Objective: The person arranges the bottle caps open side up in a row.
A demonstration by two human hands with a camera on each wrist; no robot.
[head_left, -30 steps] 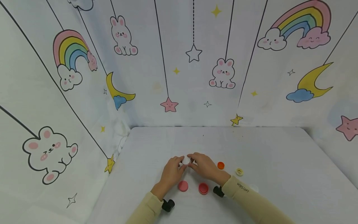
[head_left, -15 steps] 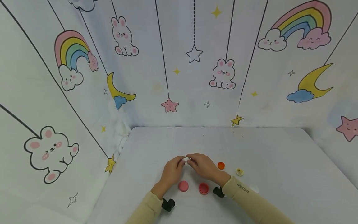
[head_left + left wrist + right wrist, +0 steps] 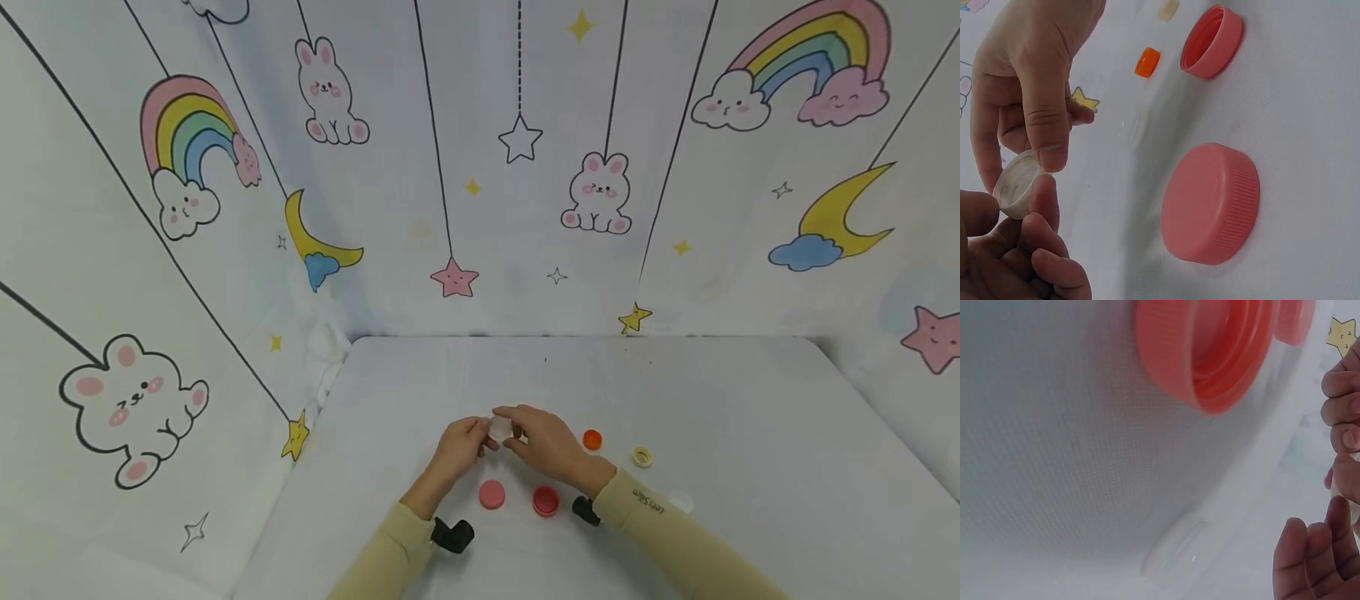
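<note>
Just above the table, both hands hold a white bottle cap (image 3: 500, 429) between them. My left hand (image 3: 457, 452) pinches its left side with thumb and fingers. From the other side my right hand (image 3: 551, 446) grips the rim, its thumb and fingertips spread across the cap. The left wrist view shows the cap's hollow side and thin wall. Nearer me on the table lie a pink cap (image 3: 492, 495) with its flat top up and a red-pink cap (image 3: 546, 501) with its hollow side up. In the right wrist view, fingers mostly cover the held cap.
To the right of my right hand lie an orange cap (image 3: 592, 439) and a pale yellow cap (image 3: 642, 457). A clear cap (image 3: 681, 502) sits beside my right sleeve. Black camera mounts (image 3: 453, 536) stick out at the wrists. A printed cloth wall (image 3: 510, 317) stands behind the table.
The white cap has turned over in the fingers: its smooth face showed first, then its edge, and now its hollow side. The caps on the table have stayed put.
</note>
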